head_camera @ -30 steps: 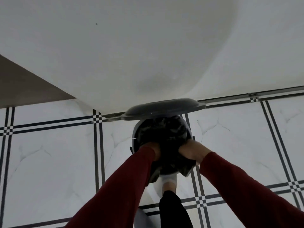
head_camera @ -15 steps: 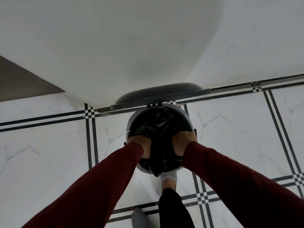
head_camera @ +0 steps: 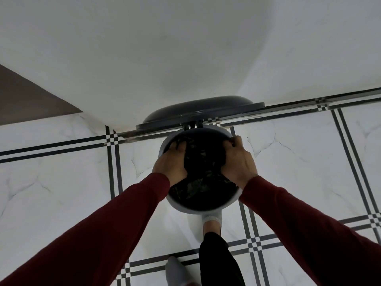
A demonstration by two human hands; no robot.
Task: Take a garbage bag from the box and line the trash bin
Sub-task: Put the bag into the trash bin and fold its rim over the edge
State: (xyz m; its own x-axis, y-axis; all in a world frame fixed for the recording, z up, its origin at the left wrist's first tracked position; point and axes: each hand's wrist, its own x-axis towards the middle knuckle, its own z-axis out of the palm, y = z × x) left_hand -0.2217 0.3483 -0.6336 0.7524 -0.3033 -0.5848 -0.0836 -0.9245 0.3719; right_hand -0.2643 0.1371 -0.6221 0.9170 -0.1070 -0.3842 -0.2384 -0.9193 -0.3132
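A round white trash bin (head_camera: 208, 208) stands on the tiled floor against the wall, its dark grey lid (head_camera: 198, 112) flipped up behind it. A crinkled black garbage bag (head_camera: 203, 162) fills the bin's mouth. My left hand (head_camera: 171, 162) lies over the left rim with its fingers curled on the bag's edge. At the far right rim my right hand (head_camera: 239, 159) grips the bag's edge. Both arms wear dark red sleeves. The box of bags is out of sight.
A white wall (head_camera: 185, 48) rises directly behind the bin. My right foot in a white sock (head_camera: 212, 220) sits at the bin's base, the other foot (head_camera: 177, 271) further back. A brown surface (head_camera: 24, 100) shows at far left.
Both hands have slid from the bin's near rim outward and toward the far rim, spreading the bag's edge. The camera has come closer over the bin.
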